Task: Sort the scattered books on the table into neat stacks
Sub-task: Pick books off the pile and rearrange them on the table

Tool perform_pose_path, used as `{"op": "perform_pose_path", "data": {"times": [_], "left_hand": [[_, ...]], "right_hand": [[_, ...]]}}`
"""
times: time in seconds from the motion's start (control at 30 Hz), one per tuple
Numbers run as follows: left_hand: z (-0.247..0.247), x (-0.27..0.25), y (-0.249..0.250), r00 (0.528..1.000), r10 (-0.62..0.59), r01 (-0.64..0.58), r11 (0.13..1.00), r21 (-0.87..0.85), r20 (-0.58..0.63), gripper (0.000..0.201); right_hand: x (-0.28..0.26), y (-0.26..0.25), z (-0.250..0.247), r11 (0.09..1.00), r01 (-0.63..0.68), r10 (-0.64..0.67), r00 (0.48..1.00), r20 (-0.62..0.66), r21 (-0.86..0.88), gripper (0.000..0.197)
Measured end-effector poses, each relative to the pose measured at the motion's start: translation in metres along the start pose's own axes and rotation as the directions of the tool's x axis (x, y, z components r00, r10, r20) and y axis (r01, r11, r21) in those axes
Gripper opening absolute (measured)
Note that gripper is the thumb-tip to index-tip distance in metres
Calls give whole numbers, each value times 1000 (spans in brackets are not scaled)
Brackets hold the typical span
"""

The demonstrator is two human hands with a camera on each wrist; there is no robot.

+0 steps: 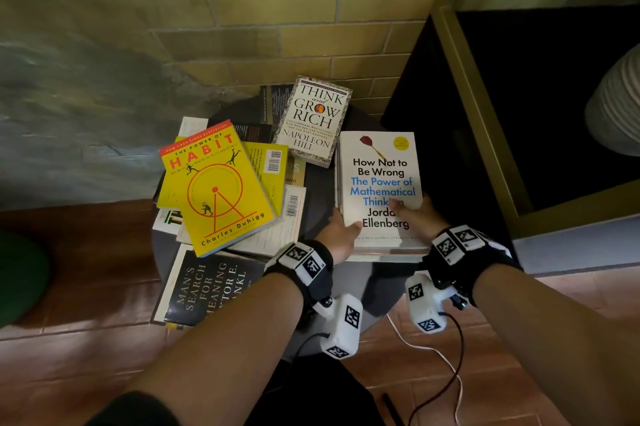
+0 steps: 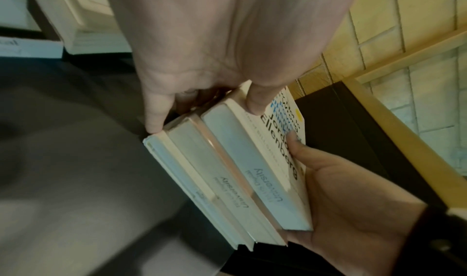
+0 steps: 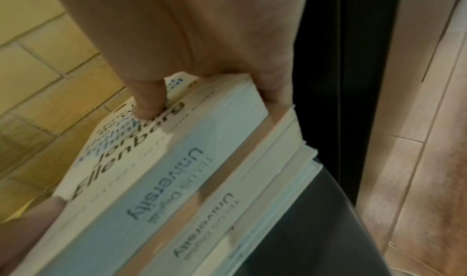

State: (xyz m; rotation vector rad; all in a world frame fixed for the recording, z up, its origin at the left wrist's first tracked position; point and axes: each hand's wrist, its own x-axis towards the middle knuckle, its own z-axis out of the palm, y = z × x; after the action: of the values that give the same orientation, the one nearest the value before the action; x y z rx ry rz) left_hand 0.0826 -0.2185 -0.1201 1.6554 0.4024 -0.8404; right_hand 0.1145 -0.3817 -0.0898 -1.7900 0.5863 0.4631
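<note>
Left hand [image 1: 341, 230]: grips white book stack [image 1: 379, 190], thumb on top
Right hand [image 1: 417, 217]: grips same stack
Worktop [image 1: 318, 197]: loose books [image 1: 221, 183] at left

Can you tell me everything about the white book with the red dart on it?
The white paperback titled How Not to Be Wrong lies flat, face up, topping a small stack at the round dark table's right side. Black and blue lettering, a yellow sticker, a thick pale page block stamped "University". The left hand and right hand hold its near corners, thumbs on the cover.

Yellow-green brick wall [image 1: 270, 10] behind, dark cabinet [image 1: 540, 107] with yellowish frame at right, reddish tiled floor [image 1: 502, 373] below, white cable [image 1: 429, 349] trailing across it
</note>
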Motion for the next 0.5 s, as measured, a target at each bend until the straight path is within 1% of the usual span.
{"op": "perform_pose_path", "data": {"times": [0.07, 0.2, 0.3, 0.43, 0.5], "left_hand": [[0, 1, 0, 1000, -15, 15, 1000, 16, -9, 70], [4, -2, -2, 1000, -20, 20, 999, 26, -24, 69], [6, -4, -4, 1000, -13, 13, 1000, 14, -17, 69], [4, -8, 0, 1000, 5, -5, 1000, -10, -16, 60], [3, -9, 1, 1000, -10, 10, 999, -32, 0, 58]], "right_hand": [[-2, 1, 0, 1000, 8, -8, 1000, 6, -8, 45], [-3, 5, 0, 1000, 13, -13, 1000, 10, 1, 42], [-3, 4, 0, 1000, 2, -2, 1000, 8, 0, 43], [-3, 5, 0, 1000, 5, -5, 1000, 4, 15, 43], [-3, 4, 0, 1000, 10, -10, 1000, -5, 13, 44]]}}
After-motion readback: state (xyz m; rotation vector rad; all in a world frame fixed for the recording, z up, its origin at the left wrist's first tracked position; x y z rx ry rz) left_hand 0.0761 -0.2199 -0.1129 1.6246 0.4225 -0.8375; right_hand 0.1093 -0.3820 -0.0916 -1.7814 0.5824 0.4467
